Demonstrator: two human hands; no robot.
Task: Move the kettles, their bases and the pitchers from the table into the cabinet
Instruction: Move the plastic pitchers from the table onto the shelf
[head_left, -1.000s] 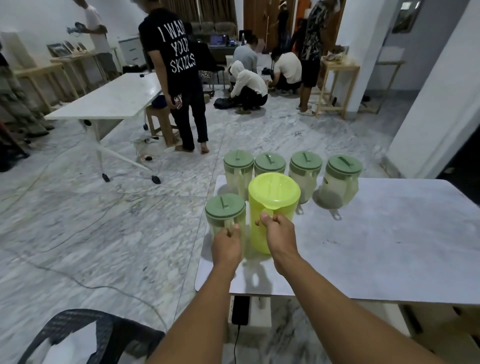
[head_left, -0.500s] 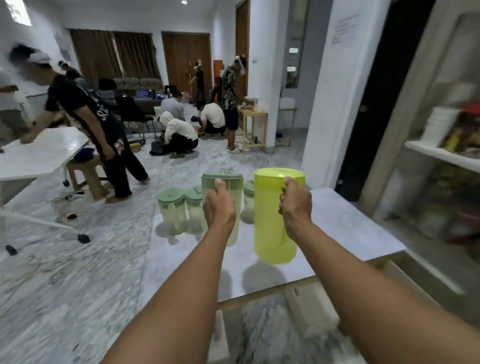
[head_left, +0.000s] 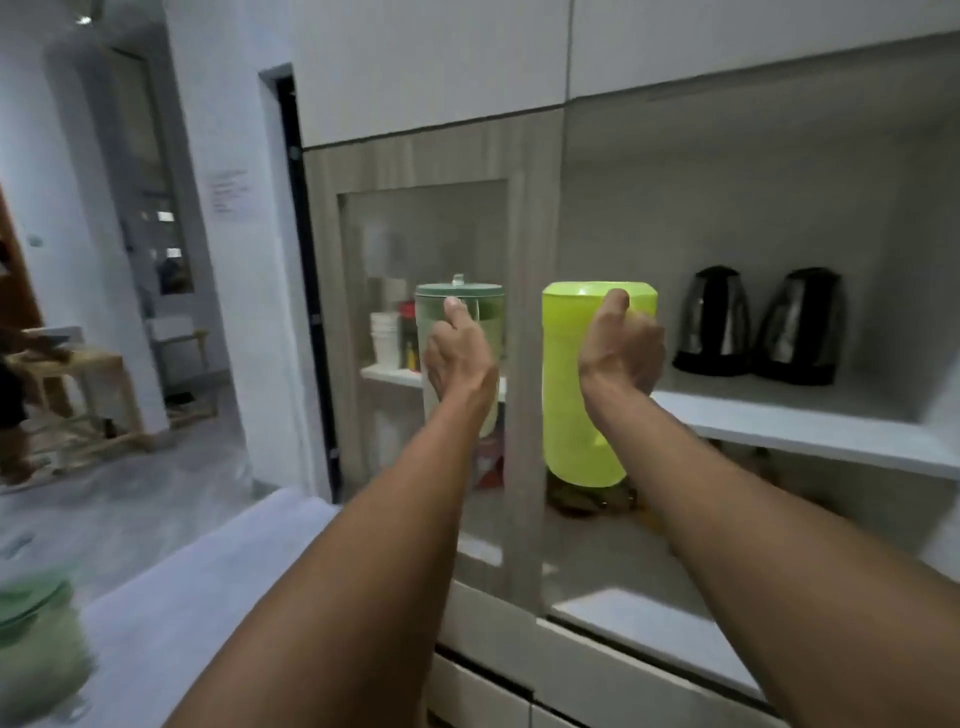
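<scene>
We hold both bare arms stretched forward at chest height. Our left hand (head_left: 457, 358) and right hand (head_left: 621, 348) are each clenched, thumbs up.

No legible text. Paper notice (head_left: 228, 197) on white wall left of cabinet (head_left: 431, 161) carried lines of print, too blurred to read. No brand or label readable on anything near cabinet.
</scene>
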